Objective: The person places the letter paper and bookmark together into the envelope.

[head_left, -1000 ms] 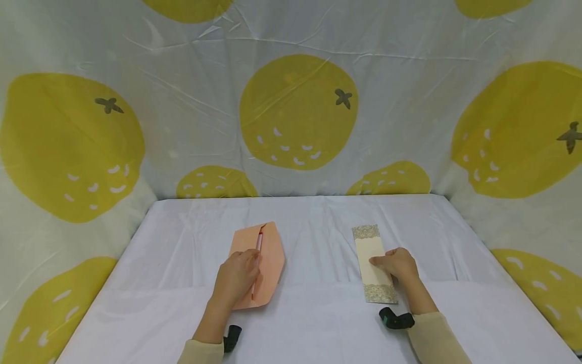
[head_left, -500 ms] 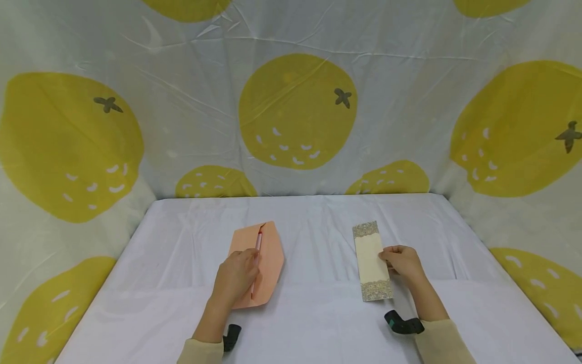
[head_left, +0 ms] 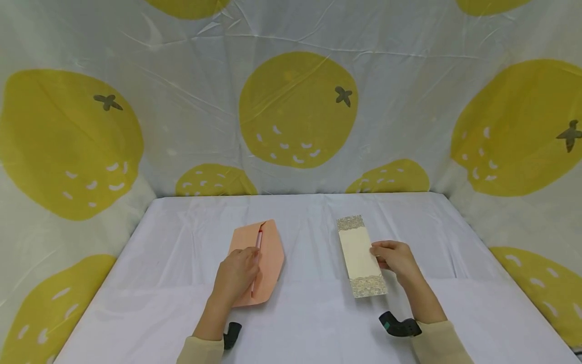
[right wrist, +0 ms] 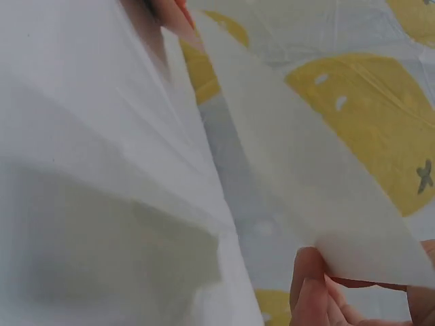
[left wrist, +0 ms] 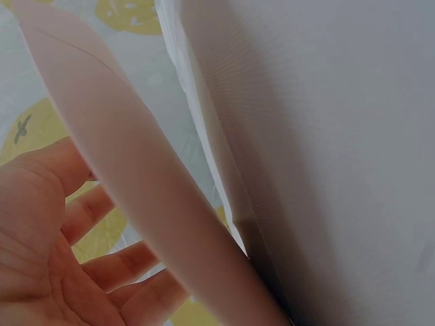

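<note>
My left hand (head_left: 237, 273) grips a peach envelope (head_left: 272, 265) on the left part of the table, its fingertips at the long opening beside the pointed flap. A thin pale strip with a red end (head_left: 259, 238) shows in that opening. In the left wrist view the envelope (left wrist: 129, 156) stands tilted, with fingers (left wrist: 119, 265) against its far side. Towards the right, my right hand (head_left: 396, 259) pinches the right edge of a cream card (head_left: 358, 252) with gold lace-patterned bands at both ends. The card's plain underside (right wrist: 306, 163) faces the right wrist camera, raised above the cloth.
White cloth covers the table (head_left: 309, 323). Behind it and along both sides hangs a pale curtain (head_left: 191, 116) printed with large yellow fruits. A black wrist-worn device (head_left: 400, 325) sits by the right sleeve, another black device (head_left: 232, 334) by the left.
My right hand has shifted its grip to the card's right edge, lifted the card and carried it leftward towards the envelope. The left hand and envelope have barely moved.
</note>
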Available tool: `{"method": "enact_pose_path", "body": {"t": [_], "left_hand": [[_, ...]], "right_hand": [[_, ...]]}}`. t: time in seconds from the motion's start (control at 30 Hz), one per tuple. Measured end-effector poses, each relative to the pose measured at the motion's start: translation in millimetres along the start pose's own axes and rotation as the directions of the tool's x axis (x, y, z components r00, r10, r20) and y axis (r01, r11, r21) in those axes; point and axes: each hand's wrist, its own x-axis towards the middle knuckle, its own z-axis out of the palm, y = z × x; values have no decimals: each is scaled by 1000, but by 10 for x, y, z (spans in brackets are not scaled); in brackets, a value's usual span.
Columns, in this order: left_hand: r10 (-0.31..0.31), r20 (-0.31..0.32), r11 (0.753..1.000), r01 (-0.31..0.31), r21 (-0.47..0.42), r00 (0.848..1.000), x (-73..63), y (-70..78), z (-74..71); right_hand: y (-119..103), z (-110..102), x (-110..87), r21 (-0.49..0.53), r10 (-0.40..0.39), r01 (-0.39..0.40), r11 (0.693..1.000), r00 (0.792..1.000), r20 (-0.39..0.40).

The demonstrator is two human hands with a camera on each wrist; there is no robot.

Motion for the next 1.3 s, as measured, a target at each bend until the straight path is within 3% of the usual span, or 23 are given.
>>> {"method": "enact_pose_path", "body": {"t": [0.43, 0.73, 1.3], "left_hand": [[-18, 15, 1000, 18, -10, 1000, 9, -1, -11], [-18, 16, 1000, 19, -13, 1000, 15, -19, 2], [-41, 27, 999, 42, -14, 999, 21, -34, 13]], "right_hand": [[-43, 333, -79, 136, -19, 12, 991, 998, 54], [-117, 612, -97, 157, -68, 61, 986, 997, 34], [-278, 1115, -128, 237, -107, 79, 968, 989, 107]]}}
